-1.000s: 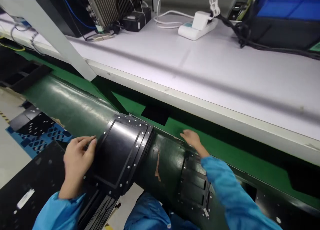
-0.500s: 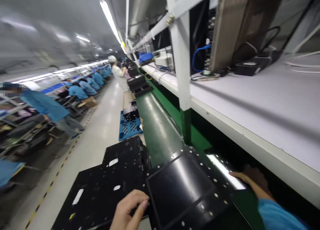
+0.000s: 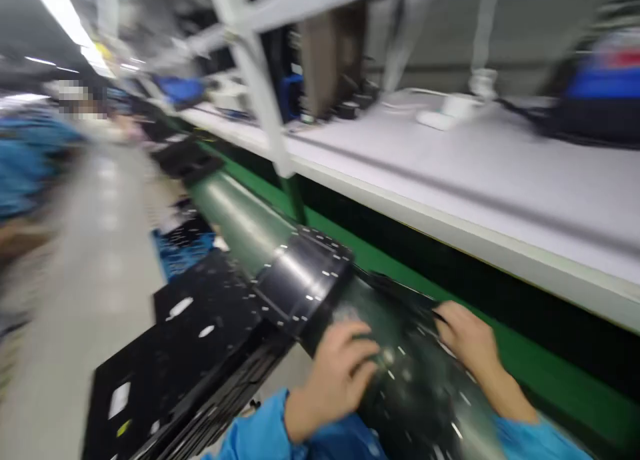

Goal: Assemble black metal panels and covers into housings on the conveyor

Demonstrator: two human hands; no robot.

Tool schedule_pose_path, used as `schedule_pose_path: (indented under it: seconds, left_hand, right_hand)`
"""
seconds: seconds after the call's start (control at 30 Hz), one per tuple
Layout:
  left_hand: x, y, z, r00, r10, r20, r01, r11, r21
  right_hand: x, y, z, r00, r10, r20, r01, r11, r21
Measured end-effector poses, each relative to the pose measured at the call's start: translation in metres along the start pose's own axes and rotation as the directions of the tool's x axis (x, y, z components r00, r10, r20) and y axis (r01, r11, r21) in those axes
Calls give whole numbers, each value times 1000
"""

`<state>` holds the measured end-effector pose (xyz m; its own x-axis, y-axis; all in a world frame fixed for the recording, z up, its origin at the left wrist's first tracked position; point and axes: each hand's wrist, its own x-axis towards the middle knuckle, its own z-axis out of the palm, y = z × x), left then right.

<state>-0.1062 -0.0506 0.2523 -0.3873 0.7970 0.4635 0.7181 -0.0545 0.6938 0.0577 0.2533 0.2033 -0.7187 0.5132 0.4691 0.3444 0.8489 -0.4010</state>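
Observation:
A dark glossy panel (image 3: 415, 373), blurred by motion, lies tilted in front of me over the green surface. My right hand (image 3: 467, 337) has its fingers bent over the panel's far right edge and grips it. Over the panel's left side is my left hand (image 3: 343, 363), its fingers curved and apart; no object shows in it. Beyond it, a black tray (image 3: 305, 273) with a shiny middle and light dots along its rim rests on the green belt (image 3: 245, 217).
Stacked black trays (image 3: 185, 340) with white labels stand at the left, a blue pallet (image 3: 185, 250) behind them. A white shelf (image 3: 425, 160) with a slanted post (image 3: 260, 80) runs along the right, holding cables and a blue-black bag (image 3: 600, 93). A person stands far down the aisle.
The view has swung right. My right hand has come nearer with the dark panel, which now lies in front of me. My left hand has moved from the black trays to above the panel.

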Motion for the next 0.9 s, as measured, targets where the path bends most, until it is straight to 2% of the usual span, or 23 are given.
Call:
schedule_pose_path:
  seconds: [0.07, 0.13, 0.17, 0.2, 0.27, 0.3, 0.33, 0.37, 0.4, 0.47, 0.53, 0.6, 0.67, 0.77, 0.83, 0.9]
  left_hand:
    - [4, 0, -10, 1000, -21, 9, 20, 998, 67]
    - [13, -6, -7, 983, -41, 180, 19, 992, 123]
    - [18, -8, -2, 947, -38, 318, -10, 989, 146]
    - [21, -8, 5, 885, -26, 465, -56, 985, 160]
    - [20, 0, 20, 708, 14, 706, -179, 971, 160]
    - [17, 8, 28, 624, 32, 781, -239, 959, 151]
    - [11, 17, 37, 561, 44, 827, -288, 947, 145]
    - [4, 27, 47, 524, 49, 850, -324, 935, 146]
    - [-4, 38, 57, 514, 48, 856, -347, 925, 156]
    - [-23, 59, 77, 546, 38, 837, -357, 914, 191]
    - [-40, 74, 97, 573, 35, 819, -331, 924, 192]
    - [-54, 79, 113, 545, 45, 837, -288, 948, 137]
    - [-63, 75, 127, 476, 74, 877, -223, 974, 38]
    - [-72, 58, 139, 396, 164, 903, -53, 986, -156]
    - [-79, 44, 143, 391, 171, 904, 130, 962, -238]
    - [-88, 30, 147, 409, 99, 907, 365, 893, -262]
  right_hand:
    - [-43, -22, -25, 990, -127, 55, 130, 990, -59]
    - [-85, -36, -45, 984, -148, 99, 159, 981, -109]
    - [-105, -43, -55, 984, -135, 115, 149, 981, -124]
    - [-125, -50, -65, 985, -114, 130, 131, 983, -130]
    - [-159, -64, -82, 983, -78, 164, 98, 988, -118]
    - [-173, -71, -89, 982, -73, 174, 92, 990, -104]
    - [-186, -78, -95, 981, -83, 174, 101, 991, -93]
    - [-196, -83, -100, 982, -111, 156, 126, 988, -91]
    - [-205, -88, -104, 981, -153, 120, 166, 980, -106]
    - [-218, -97, -109, 965, -260, 39, 263, 948, -178]
    - [-228, -103, -110, 938, -347, 13, 338, 906, -255]
    - [-236, -108, -108, 926, -376, 48, 373, 883, -284]
    - [-243, -110, -104, 927, -366, 86, 375, 885, -277]
    - [-254, -108, -95, 948, -305, 93, 318, 922, -222]
    - [-263, -102, -90, 980, -188, 58, 195, 966, -170]
    - [-274, -90, -83, 1000, 7, -11, -7, 997, -81]
